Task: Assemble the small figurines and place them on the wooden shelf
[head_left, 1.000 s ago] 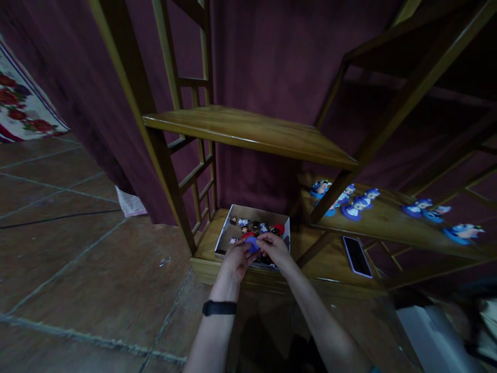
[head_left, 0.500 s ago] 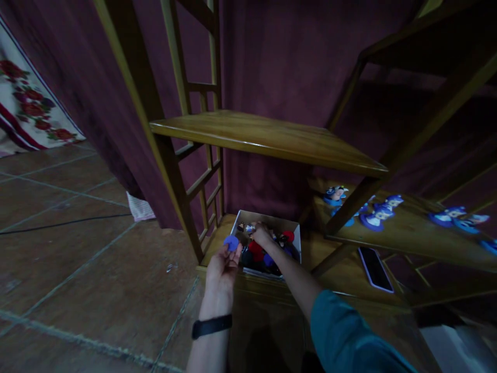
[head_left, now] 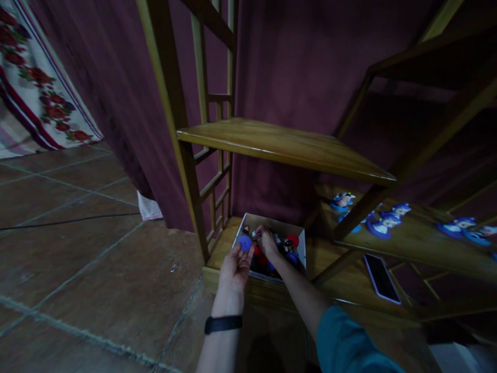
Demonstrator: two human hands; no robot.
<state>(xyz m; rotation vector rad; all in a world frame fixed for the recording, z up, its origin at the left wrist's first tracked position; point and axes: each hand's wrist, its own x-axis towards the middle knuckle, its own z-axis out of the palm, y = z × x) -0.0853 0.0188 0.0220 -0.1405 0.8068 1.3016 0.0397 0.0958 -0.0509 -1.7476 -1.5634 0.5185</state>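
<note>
Pinching a purple disc [head_left: 245,242], the left hand [head_left: 235,265] holds it at the left side of an open box [head_left: 303,249]. Just beside it, the right hand [head_left: 267,244] dips into the box, fingers bent near a small white figure [head_left: 254,234]; whether they grip it cannot be told. A red round piece [head_left: 292,241] lies inside, right of both hands. Farther right lies a phone [head_left: 382,278].
</note>
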